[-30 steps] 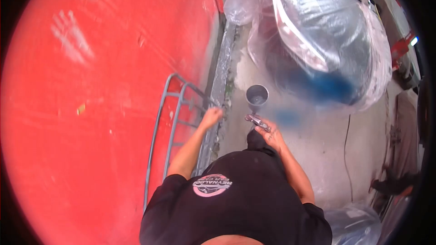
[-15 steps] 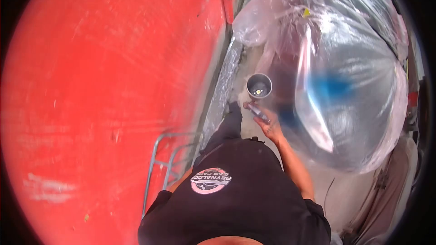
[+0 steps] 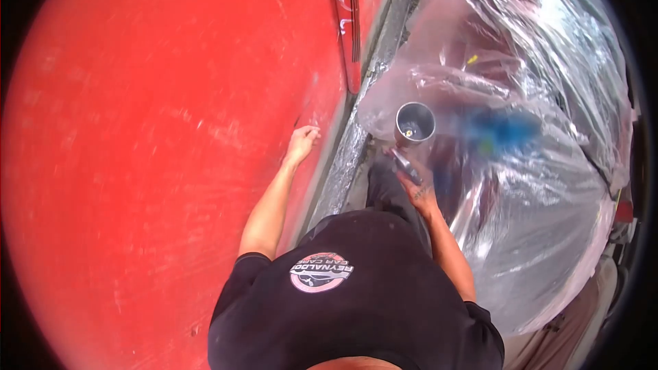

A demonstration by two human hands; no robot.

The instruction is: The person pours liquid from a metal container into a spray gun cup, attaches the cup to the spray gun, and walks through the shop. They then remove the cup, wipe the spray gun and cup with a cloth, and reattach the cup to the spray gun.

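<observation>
My right hand (image 3: 419,188) is closed round the grip of what looks like a paint spray gun (image 3: 406,166). Its round metal cup (image 3: 430,123) faces up without a lid, and a small pale-yellow spot shows at the bottom. My left hand (image 3: 301,144) is held out over the large red painted panel (image 3: 151,137), close to its lower edge. Its fingers are loosely bent and apart, with nothing visible in them. The palm side is turned away from view.
Clear plastic sheeting (image 3: 521,233) drapes over a bulky shape on my right. Crinkled silvery wrap (image 3: 343,161) runs along the foot of the red panel. A dark slotted strip (image 3: 354,27) stands at the panel's far end. A blurred blue patch overlaps the sheeting.
My left arm, mostly hidden before, now reaches forward beside the red panel. The spray gun and right hand sit slightly further right in view. A grey metal frame at lower left has left view.
</observation>
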